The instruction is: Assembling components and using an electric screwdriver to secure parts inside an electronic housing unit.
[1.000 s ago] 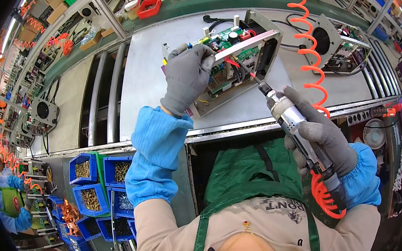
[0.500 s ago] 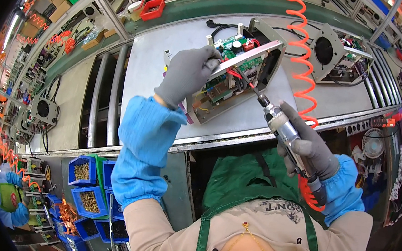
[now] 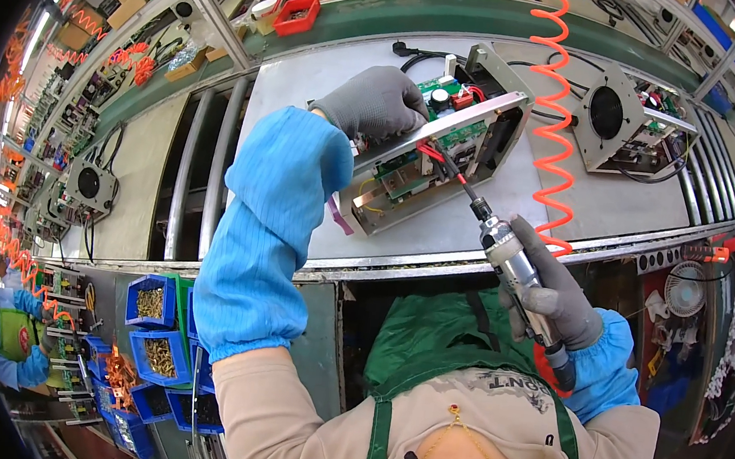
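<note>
A half-built metal-framed electronic unit (image 3: pixel 479 109) with a green circuit board lies tilted on the bench in front of me. My left hand (image 3: pixel 382 104), in a grey glove, has its fingers bent over the unit's upper metal rail and closed on it; the fingertips are partly hidden. My right hand (image 3: pixel 558 294), gloved too, is wrapped around a silver pneumatic screwdriver (image 3: pixel 505 249). Its long bit points up and left at the unit's near side, next to red and black wires (image 3: pixel 432 152). Whether the bit tip touches a screw, I cannot tell.
A coiled orange air hose (image 3: pixel 556 164) hangs right of the unit. Another unit with a round fan opening (image 3: pixel 608 111) stands farther right. Blue bins of screws (image 3: pixel 159 356) sit at lower left. Metal rollers (image 3: pixel 221 156) flank the bench plate; a red bin (image 3: pixel 297 16) stands behind.
My left hand has slid to the right along the rail, its sleeve coming up over the unit's left end. The right hand keeps the screwdriver at nearly the same place. The view has shifted slightly.
</note>
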